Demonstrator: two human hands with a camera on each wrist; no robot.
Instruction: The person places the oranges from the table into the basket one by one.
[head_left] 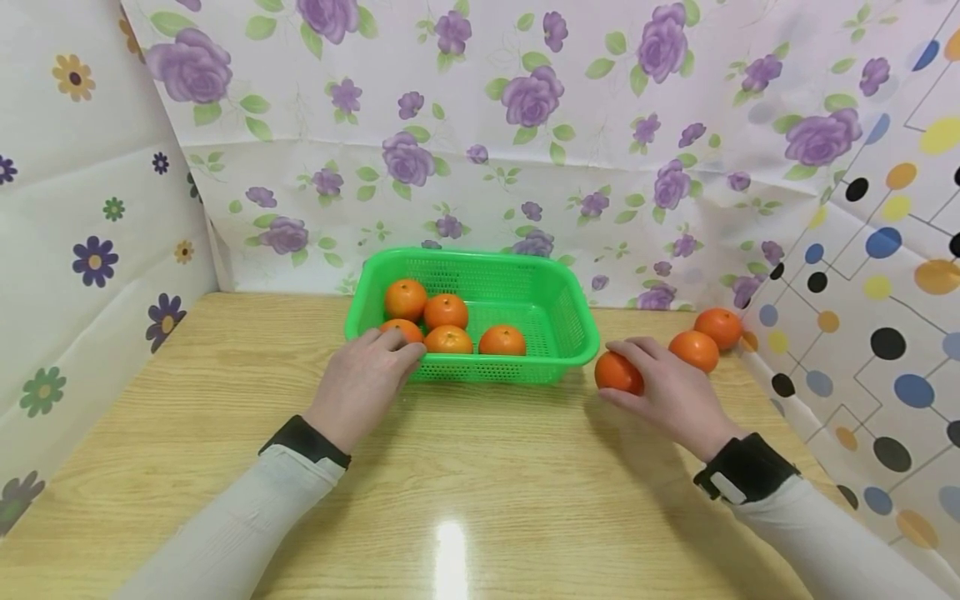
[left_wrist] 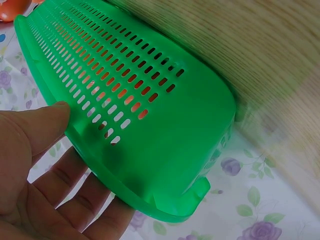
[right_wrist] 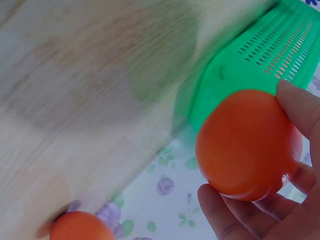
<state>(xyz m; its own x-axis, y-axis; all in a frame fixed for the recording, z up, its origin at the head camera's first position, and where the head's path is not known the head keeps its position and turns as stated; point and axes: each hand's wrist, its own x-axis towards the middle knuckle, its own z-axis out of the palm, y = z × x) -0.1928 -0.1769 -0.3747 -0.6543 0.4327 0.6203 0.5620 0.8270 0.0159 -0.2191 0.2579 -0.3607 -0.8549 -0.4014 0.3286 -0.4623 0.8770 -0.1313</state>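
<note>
A green perforated plastic basket (head_left: pixel 480 369) stands on the wooden table with several oranges inside, such as the orange (head_left: pixel 502 340) near its front wall. My left hand (head_left: pixel 369 379) grips the basket's front left rim, thumb outside and fingers over the edge, as the left wrist view shows. Just off the basket's right front corner, my right hand (head_left: pixel 671 398) holds an orange (right_wrist: pixel 247 145) between thumb and fingers. In the right wrist view this orange appears in front of the basket's end wall.
Two more oranges, a nearer orange (head_left: pixel 693 351) and a farther orange (head_left: pixel 718 328), lie on the table (head_left: pixel 480 492) at the right, beyond my right hand. A flower-patterned sheet (head_left: pixel 480 192) hangs behind the basket; patterned sheets also flank both sides.
</note>
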